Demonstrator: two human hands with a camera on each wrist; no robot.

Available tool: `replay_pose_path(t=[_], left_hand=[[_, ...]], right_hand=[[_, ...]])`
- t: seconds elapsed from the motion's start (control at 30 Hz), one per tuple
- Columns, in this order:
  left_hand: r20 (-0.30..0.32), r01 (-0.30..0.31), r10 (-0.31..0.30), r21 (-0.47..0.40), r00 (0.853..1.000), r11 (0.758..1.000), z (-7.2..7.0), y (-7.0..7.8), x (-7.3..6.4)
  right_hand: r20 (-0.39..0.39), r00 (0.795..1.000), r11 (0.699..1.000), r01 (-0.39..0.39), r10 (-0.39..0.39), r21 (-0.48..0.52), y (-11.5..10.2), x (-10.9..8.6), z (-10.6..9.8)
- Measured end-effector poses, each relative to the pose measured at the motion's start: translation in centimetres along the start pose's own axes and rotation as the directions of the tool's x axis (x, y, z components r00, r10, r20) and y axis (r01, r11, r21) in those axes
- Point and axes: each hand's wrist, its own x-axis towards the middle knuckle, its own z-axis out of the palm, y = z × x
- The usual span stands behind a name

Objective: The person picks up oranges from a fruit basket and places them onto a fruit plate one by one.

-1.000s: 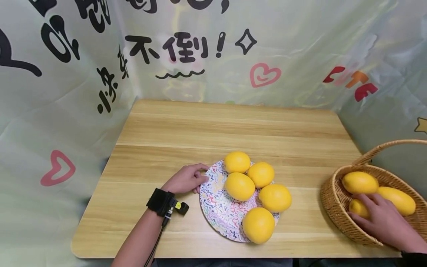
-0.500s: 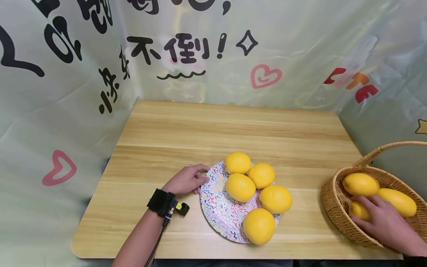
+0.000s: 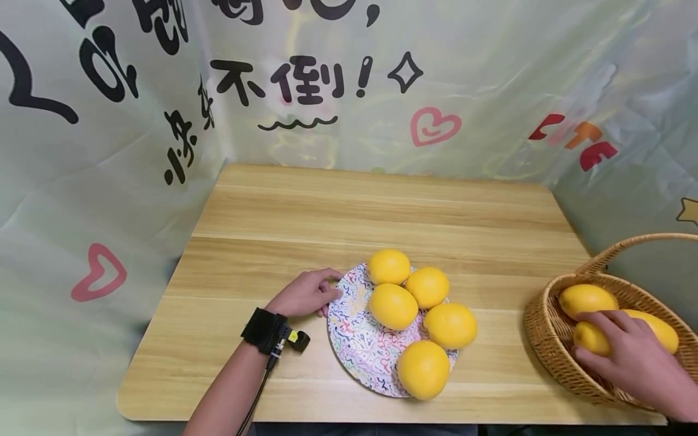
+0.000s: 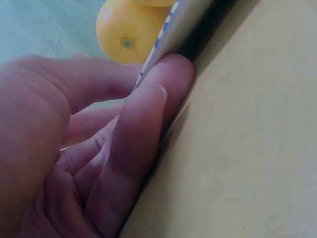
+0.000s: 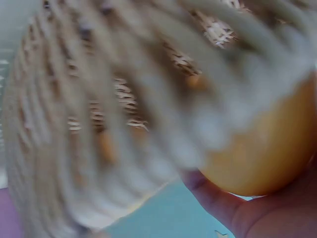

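Fingers of the left hand pinch the patterned plate by its rim, we see, 5 yellow fruits aboard; over at the wicker basket, we've the right hand gripping another fruit at its mouth!

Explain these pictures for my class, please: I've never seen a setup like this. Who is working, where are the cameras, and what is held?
There is no robot here, just a person's two bare hands. The widest picture comes from a camera on the head, looking down at a wooden table. The two close-ups come from cameras on each wrist; the right one is blurry. On the table is a round patterned plate bearing five yellow fruits. The left hand pinches its rim. At the right is a wicker basket, where the right hand grips another yellow fruit.
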Motion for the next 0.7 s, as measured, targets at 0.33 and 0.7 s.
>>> replay_pose_path(t=[0.33,0.7], left_hand=[[-0.005,-0.014,0.014,0.041,1.0,0.999,0.1,-0.1,0.0],[-0.004,-0.013,0.013,0.049,1.0,0.999,-0.1,0.3,-0.2]], right_hand=[[-0.066,0.998,1.0,0.011,-0.01,0.008,-2.9,1.3,-2.6],[-0.107,0.992,0.997,0.075,-0.071,0.033,-5.6,2.6,-3.9]])
